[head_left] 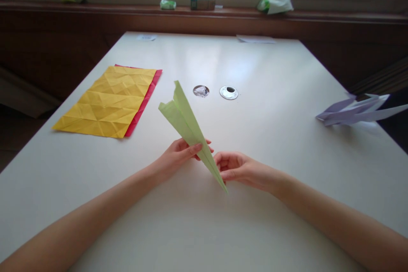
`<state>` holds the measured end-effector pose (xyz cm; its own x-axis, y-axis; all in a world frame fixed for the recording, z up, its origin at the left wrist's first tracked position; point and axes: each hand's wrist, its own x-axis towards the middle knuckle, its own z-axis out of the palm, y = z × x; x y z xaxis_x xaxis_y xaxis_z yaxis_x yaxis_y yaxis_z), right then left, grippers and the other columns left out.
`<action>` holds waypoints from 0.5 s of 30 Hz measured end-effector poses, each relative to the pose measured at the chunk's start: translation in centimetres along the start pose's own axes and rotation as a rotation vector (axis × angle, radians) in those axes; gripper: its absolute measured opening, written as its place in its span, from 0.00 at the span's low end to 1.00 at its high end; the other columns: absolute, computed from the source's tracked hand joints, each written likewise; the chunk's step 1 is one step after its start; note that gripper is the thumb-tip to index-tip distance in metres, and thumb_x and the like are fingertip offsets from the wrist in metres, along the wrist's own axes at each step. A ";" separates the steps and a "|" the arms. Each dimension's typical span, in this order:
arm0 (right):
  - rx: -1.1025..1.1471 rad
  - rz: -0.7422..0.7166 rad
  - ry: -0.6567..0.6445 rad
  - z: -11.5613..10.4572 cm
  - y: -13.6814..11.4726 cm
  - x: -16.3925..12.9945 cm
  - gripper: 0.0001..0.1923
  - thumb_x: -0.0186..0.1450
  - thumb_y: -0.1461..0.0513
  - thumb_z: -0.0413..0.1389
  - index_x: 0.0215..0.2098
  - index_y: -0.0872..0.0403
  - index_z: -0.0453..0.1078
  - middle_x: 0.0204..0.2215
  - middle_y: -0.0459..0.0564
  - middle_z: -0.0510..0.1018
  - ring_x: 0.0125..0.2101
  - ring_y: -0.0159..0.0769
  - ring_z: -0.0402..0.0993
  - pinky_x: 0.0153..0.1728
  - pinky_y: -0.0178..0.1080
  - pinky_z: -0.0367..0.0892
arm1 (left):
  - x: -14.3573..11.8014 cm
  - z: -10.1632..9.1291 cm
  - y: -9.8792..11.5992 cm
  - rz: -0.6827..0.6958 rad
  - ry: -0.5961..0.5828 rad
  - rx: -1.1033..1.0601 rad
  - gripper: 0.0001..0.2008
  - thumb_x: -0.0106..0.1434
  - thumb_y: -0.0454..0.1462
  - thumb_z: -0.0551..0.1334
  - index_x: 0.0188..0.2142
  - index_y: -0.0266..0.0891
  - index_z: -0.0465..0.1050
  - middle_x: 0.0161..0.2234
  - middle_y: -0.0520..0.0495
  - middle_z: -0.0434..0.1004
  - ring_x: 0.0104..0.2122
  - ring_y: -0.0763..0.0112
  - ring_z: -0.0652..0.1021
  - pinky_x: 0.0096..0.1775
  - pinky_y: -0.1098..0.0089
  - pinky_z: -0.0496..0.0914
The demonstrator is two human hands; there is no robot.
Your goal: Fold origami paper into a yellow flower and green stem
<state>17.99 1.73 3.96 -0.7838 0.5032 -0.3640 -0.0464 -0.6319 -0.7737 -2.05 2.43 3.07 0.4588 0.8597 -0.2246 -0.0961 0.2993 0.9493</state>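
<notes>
Paper (186,121), pale green and folded into a long taper, was pinched in my left hand (181,151), thumb on the upper face and fingers behind. My right hand (239,168) had its edge near the narrow tip, between thumb and curled fingers; how firmly, I couldn't tell. The paper slanted over the white table (204,233), its notched wide end pointing away from me. I took the step in hand to be working its folds, and reckoned the next move called for a steady left grip, layers lined up, while the right fingers pressed along the crease. Left of the paper lay a creased yellow sheet (108,102) over a red sheet (144,101); well to its right, a folded purple piece (350,110).
</notes>
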 end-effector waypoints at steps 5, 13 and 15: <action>-0.040 -0.027 0.024 0.4 0.1 -0.1 0.06 0.60 0.62 0.53 0.36 0.56 0.66 0.31 0.46 0.70 0.31 0.27 0.68 0.36 0.34 0.64 | 0.0 0.2 0.3 -0.012 0.039 0.061 0.14 0.53 0.45 0.60 0.33 0.35 0.71 0.31 0.44 0.75 0.30 0.69 0.73 0.30 0.72 0.67; -0.081 -0.058 0.024 0.0 0.8 0.0 0.12 0.62 0.59 0.50 0.42 0.56 0.67 0.35 0.50 0.71 0.35 0.30 0.69 0.42 0.38 0.65 | -0.1 0.3 0.3 -0.021 -0.001 0.119 0.14 0.53 0.43 0.60 0.32 0.34 0.71 0.30 0.46 0.75 0.26 0.74 0.71 0.27 0.75 0.64; -0.070 -0.089 0.028 0.0 1.0 0.1 0.15 0.63 0.57 0.49 0.45 0.56 0.65 0.36 0.51 0.71 0.35 0.30 0.69 0.42 0.39 0.65 | -0.2 0.4 0.4 -0.024 -0.041 0.117 0.14 0.54 0.42 0.60 0.36 0.35 0.70 0.33 0.46 0.75 0.30 0.71 0.73 0.29 0.74 0.65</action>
<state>17.90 1.16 3.18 -0.7605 0.5727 -0.3061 -0.0706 -0.5415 -0.8377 -1.84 2.23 3.56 0.4956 0.8344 -0.2411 0.0178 0.2678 0.9633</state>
